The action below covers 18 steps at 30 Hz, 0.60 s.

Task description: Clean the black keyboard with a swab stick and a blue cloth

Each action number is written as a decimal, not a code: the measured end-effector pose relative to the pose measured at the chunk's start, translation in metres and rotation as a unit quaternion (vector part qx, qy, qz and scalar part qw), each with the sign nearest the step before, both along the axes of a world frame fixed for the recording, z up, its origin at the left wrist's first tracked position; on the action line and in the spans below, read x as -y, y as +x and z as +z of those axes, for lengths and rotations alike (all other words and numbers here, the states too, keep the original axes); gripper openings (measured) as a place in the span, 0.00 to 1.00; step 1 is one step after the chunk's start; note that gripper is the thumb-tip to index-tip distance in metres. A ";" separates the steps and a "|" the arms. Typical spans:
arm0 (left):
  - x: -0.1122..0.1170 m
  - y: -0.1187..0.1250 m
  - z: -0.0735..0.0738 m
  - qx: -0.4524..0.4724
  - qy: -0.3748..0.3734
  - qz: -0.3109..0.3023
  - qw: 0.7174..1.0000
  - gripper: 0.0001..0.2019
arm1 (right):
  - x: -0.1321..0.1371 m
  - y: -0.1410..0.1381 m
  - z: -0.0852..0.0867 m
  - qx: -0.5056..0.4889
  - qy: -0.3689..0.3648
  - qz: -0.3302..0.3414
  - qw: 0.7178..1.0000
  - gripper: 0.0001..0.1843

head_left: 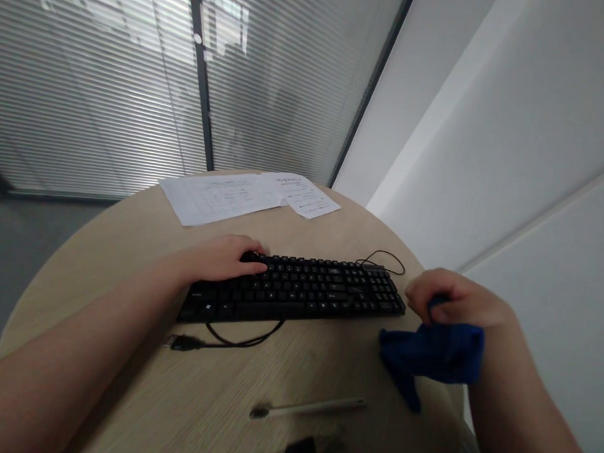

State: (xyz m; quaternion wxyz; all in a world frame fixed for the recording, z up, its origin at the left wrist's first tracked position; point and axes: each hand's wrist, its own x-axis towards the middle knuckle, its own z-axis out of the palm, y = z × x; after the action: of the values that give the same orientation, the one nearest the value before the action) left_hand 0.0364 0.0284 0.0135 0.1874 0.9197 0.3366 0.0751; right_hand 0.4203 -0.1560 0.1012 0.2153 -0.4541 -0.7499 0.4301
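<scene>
A black keyboard [299, 290] lies flat on the round wooden table. My left hand [225, 258] grips it near its far left part, with the thumb over the keys and the fingers at the back edge. Off the keyboard's right end, my right hand [446, 296] is closed on a blue cloth [439, 353], which hangs down from the fist over the table. The keyboard's cable with a USB plug [184, 343] lies in front of the keyboard, and a thin loop of cord [393, 257] shows behind its right end.
Printed sheets of paper [218, 199] lie at the table's [106, 244] far side. Nearer me is a thin, pale-handled brush [314, 407] with a dark head. A blurred black object [301, 451] sits at the bottom edge. A white wall [535, 163] stands close on the right.
</scene>
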 end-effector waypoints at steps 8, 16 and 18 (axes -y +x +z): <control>0.005 0.001 0.005 0.001 -0.012 0.009 1.000 0.23 | -0.055 -0.021 -0.096 0.120 0.290 -0.315 0.896 0.12; 0.002 0.002 0.004 0.004 -0.013 0.008 1.000 0.23 | -0.046 -0.022 -0.100 0.252 0.280 -0.188 0.907 0.10; 0.003 0.001 0.004 0.008 -0.012 0.011 1.000 0.22 | -0.045 -0.022 -0.098 0.260 0.268 -0.180 0.910 0.11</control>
State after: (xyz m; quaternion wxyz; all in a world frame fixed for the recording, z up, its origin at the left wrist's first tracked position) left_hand 0.0374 0.0255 0.0174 0.2003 0.9131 0.3459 0.0803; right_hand 0.3978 -0.1113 0.0034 0.2005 -0.6021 -0.7721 0.0337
